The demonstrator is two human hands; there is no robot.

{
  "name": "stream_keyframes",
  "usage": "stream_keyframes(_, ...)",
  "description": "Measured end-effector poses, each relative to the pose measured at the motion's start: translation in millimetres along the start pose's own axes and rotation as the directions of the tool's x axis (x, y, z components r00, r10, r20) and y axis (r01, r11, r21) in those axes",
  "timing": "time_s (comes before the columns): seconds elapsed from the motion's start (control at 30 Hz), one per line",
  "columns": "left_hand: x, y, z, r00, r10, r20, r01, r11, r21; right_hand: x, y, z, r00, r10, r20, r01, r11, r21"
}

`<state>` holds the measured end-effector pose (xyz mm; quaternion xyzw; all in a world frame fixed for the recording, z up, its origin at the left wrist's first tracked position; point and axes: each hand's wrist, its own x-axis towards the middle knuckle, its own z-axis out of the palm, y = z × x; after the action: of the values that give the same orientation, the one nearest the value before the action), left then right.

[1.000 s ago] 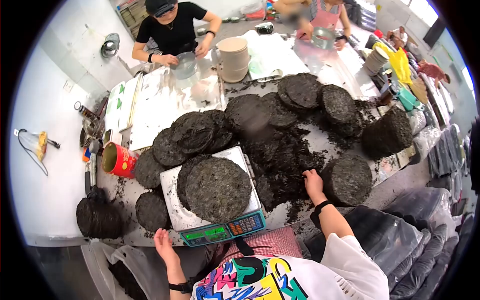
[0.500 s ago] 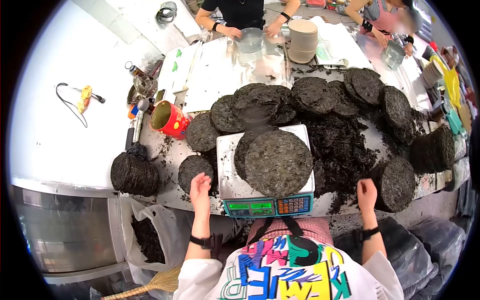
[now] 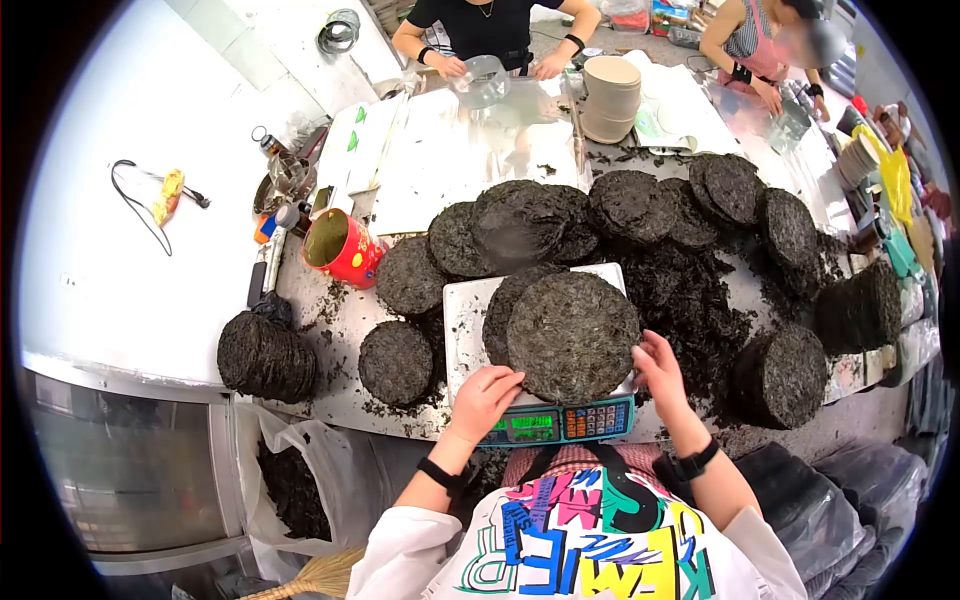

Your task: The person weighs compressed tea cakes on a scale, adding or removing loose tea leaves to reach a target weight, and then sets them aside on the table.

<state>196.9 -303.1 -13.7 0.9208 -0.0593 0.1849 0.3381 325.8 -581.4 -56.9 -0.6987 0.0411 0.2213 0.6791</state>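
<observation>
A dark, round dried seaweed cake point(image 3: 570, 335) lies on the steel pan of a digital scale point(image 3: 465, 300), overlapping a second seaweed cake point(image 3: 497, 330) behind its left side. My left hand point(image 3: 484, 402) reaches in from the lower left, thumb and fingers closed on the near cake's edge. On the opposite side my right hand point(image 3: 662, 370) has its fingers apart and curved at the cake's right rim. Any grip there is hard to make out. Below the pan, the scale's keypad and green display point(image 3: 530, 425) face me.
Several stacked seaweed cakes point(image 3: 518, 222) curve around the back of the scale. Loose seaweed point(image 3: 690, 305) covers the table at right, beside a standing cake stack point(image 3: 785, 375). A red tin point(image 3: 355, 255) is at left. Across the table, a co-worker's hands point(image 3: 448, 66) touch a clear round container point(image 3: 484, 84).
Both my hands have come inward from either side of the scale to the front cake's edges. The co-worker's clear container has shifted left and tilted.
</observation>
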Motion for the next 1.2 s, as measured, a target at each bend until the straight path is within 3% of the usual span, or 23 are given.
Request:
stream_keyframes(0.03,0,-2,4,0.999,0.019,-0.037,-0.019,1.000,0.006,11,4,13,0.997,-0.082,-0.015,0.079,0.987,-0.143)
stream_keyframes(0.07,-1,-8,9,0.994,0.099,-0.056,-0.097,0.995,0.033,15,6,22,0.985,-0.170,0.011,0.170,0.978,-0.122)
stream_keyframes(0.17,-1,-6,0,0.984,0.167,-0.069,-0.169,0.985,-0.024,18,-4,32,0.980,-0.193,-0.038,0.178,0.951,-0.251)
stream_keyframes(0.2,-4,2,-11,0.981,0.149,-0.127,-0.154,0.988,-0.031,19,-5,33,0.982,-0.185,-0.033,0.172,0.955,-0.240)
stream_keyframes(0.3,-38,-2,-46,0.991,-0.131,0.001,0.131,0.991,0.003,19,-6,31,0.987,-0.158,-0.011,0.152,0.965,-0.212)
stream_keyframes(0.4,-30,-1,-53,0.990,-0.142,-0.011,0.143,0.986,0.082,17,-7,30,0.990,-0.138,0.006,0.137,0.972,-0.189)
stream_keyframes(0.43,-17,8,-43,0.990,-0.138,0.007,0.137,0.990,0.003,14,-11,32,0.994,-0.109,0.004,0.107,0.972,-0.211)
stream_keyframes(0.5,0,13,-16,0.998,0.044,0.033,-0.045,0.999,0.015,12,-24,33,0.998,-0.062,-0.004,0.059,0.964,-0.261)
stream_keyframes(0.63,9,-6,0,0.981,0.126,0.146,-0.122,0.992,-0.038,14,-24,29,0.987,-0.153,0.057,0.162,0.954,-0.254)
stream_keyframes(0.73,3,1,-21,0.941,0.131,0.312,-0.099,0.988,-0.114,15,-23,22,0.992,-0.121,0.026,0.123,0.944,-0.306)
stream_keyframes(0.83,-3,-6,-42,0.975,0.033,0.221,-0.014,0.996,-0.085,10,-28,16,0.977,-0.212,-0.021,0.198,0.940,-0.278)
stream_keyframes(0.87,2,-9,-41,0.978,-0.198,0.060,0.207,0.955,-0.212,14,-10,6,0.983,-0.179,-0.042,0.157,0.936,-0.314)
stream_keyframes(0.9,14,-15,-35,0.902,-0.427,-0.062,0.374,0.847,-0.378,13,-4,1,0.978,-0.191,-0.086,0.169,0.963,-0.210)
stream_keyframes(0.93,17,-42,-13,0.849,-0.477,-0.227,0.410,0.866,-0.287,16,12,-7,0.972,-0.213,-0.095,0.192,0.962,-0.192)
stream_keyframes(0.97,18,-58,12,0.745,-0.654,-0.132,0.561,0.721,-0.406,8,2,-11,0.999,-0.030,-0.024,0.028,0.996,-0.084)
stream_keyframes(1.03,53,-15,52,0.792,-0.608,-0.054,0.586,0.783,-0.207,4,15,-13,0.982,0.183,0.045,-0.184,0.983,0.012)
stream_keyframes(1.07,61,-3,70,0.816,-0.548,0.185,0.578,0.765,-0.285,6,17,-12,0.977,0.207,-0.056,-0.194,0.964,0.180)
stream_keyframes(1.1,73,22,84,0.825,-0.507,0.249,0.563,0.711,-0.421,11,12,-14,0.960,0.242,-0.144,-0.181,0.922,0.344)
stream_keyframes(1.13,83,23,88,0.821,-0.448,0.354,0.566,0.548,-0.616,22,-16,-29,0.976,0.173,-0.136,-0.092,0.882,0.463)
stream_keyframes(1.17,91,22,89,0.820,-0.368,0.438,0.557,0.340,-0.758,44,-18,-54,0.957,0.277,-0.090,-0.188,0.823,0.536)
stream_keyframes(1.2,97,22,80,0.838,-0.392,0.380,0.528,0.403,-0.748,62,-26,-68,0.978,0.200,-0.050,-0.120,0.751,0.649)
